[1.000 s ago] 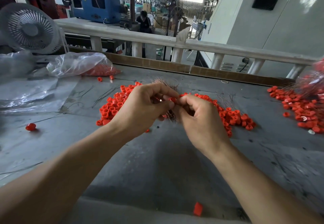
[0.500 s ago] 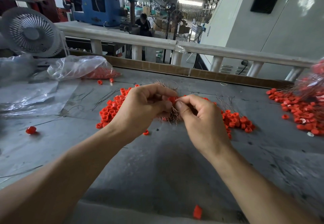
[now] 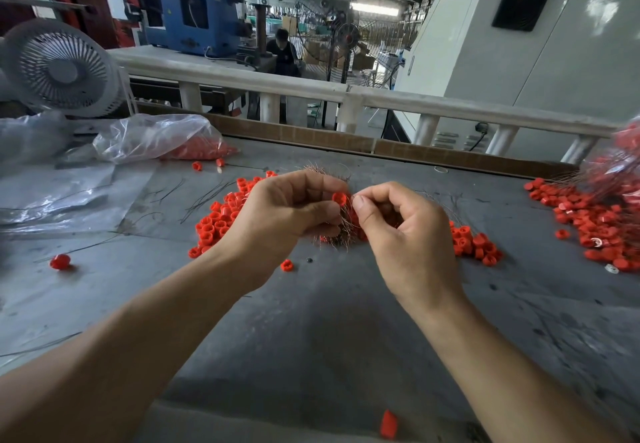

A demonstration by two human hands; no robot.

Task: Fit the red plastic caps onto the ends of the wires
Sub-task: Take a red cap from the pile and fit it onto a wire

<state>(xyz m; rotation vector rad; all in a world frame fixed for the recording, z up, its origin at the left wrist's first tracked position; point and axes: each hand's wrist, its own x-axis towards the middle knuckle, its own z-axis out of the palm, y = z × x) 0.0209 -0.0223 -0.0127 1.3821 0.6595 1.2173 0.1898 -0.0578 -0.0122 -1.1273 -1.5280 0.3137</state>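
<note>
My left hand [image 3: 284,214] grips a bundle of thin coppery wires [image 3: 341,231] and pinches a red cap [image 3: 339,199] between thumb and forefinger. Just to its right, my right hand [image 3: 398,227] pinches a single wire end against that cap. Both hands hover above the grey table [image 3: 311,331]. A heap of loose red caps [image 3: 218,224] lies behind my left hand and another part of it [image 3: 474,243] shows beside my right hand.
A second heap of red caps with capped wires [image 3: 595,224] lies at the far right. A clear bag of caps [image 3: 162,141] and plastic sheeting [image 3: 52,200] sit at left, near a white fan [image 3: 62,68]. Stray caps [image 3: 60,261] [image 3: 388,423] dot the table.
Both hands have lifted slightly and drawn a little apart. The red cap now shows plainly at my left fingertips, with my right fingertips meeting it.
</note>
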